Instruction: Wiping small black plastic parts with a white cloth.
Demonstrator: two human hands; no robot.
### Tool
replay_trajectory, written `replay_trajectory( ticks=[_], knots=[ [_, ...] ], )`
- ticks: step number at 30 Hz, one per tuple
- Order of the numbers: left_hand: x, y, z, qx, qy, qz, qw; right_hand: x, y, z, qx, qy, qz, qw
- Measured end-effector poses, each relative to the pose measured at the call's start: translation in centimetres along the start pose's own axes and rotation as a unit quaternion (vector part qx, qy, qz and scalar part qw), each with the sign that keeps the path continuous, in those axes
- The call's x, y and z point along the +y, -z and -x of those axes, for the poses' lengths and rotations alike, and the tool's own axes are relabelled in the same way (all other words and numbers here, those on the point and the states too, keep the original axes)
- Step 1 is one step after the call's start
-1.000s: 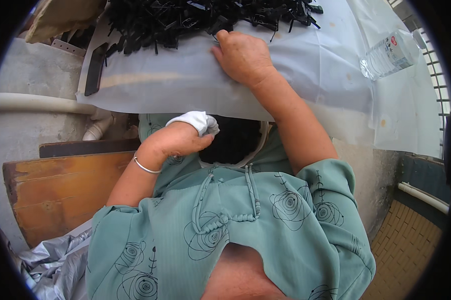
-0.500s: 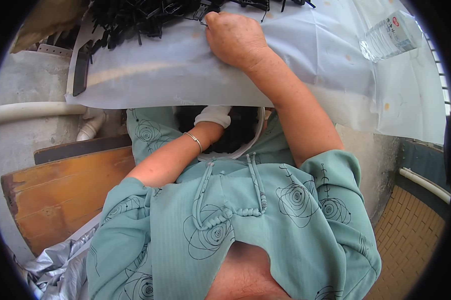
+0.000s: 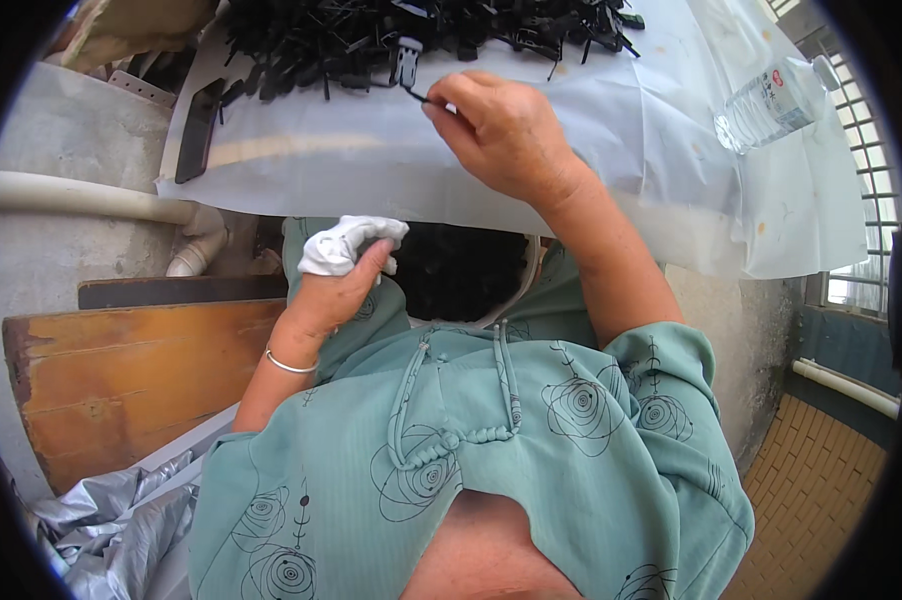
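Observation:
Above the near edge of the table, my right hand point(image 3: 511, 135) pinches the thin stem of a small black plastic part point(image 3: 408, 65). Its wider, slotted head points away from me and catches the light. A large heap of similar black parts point(image 3: 311, 50) lies just beyond it. My left hand point(image 3: 346, 275) is over my lap, left of a round pale bucket point(image 3: 523, 290) filled with dark pieces. White cloth point(image 3: 346, 245) covers its fingers, and the bare thumb presses against the cloth. Whether anything else is inside the cloth is hidden.
Translucent plastic sheeting point(image 3: 661, 180) covers the table and hangs over its front edge. A clear water bottle point(image 3: 771, 105) lies at the right, and a dark flat phone-like object point(image 3: 200, 130) at the left. A white pipe point(image 3: 86, 197) and wooden board point(image 3: 141, 385) stand left of me.
My left hand has come up out of the bucket and moved left. My right hand has drawn nearer and rightward, and the black part in its fingers now shows apart from the heap.

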State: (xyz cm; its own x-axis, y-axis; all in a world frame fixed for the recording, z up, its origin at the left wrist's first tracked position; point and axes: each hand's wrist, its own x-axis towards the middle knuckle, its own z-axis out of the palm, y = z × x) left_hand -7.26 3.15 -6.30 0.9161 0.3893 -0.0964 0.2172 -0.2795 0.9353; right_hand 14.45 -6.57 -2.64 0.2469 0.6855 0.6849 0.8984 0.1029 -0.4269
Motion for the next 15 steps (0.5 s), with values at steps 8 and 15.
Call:
replay_trajectory(
  ticks=[8, 15],
  knots=[
    [6.3, 1.6, -0.6, 0.043, -0.027, 0.485, 0.873, -6.5, 0.9, 1.4, -0.174, 0.09, 0.04, 0.98],
    [5.3, 1.6, -2.0, 0.045, -0.036, 0.404, 0.913, -3.2, 5.1, -0.7, -0.092, -0.022, -0.069, 0.993]
  ],
)
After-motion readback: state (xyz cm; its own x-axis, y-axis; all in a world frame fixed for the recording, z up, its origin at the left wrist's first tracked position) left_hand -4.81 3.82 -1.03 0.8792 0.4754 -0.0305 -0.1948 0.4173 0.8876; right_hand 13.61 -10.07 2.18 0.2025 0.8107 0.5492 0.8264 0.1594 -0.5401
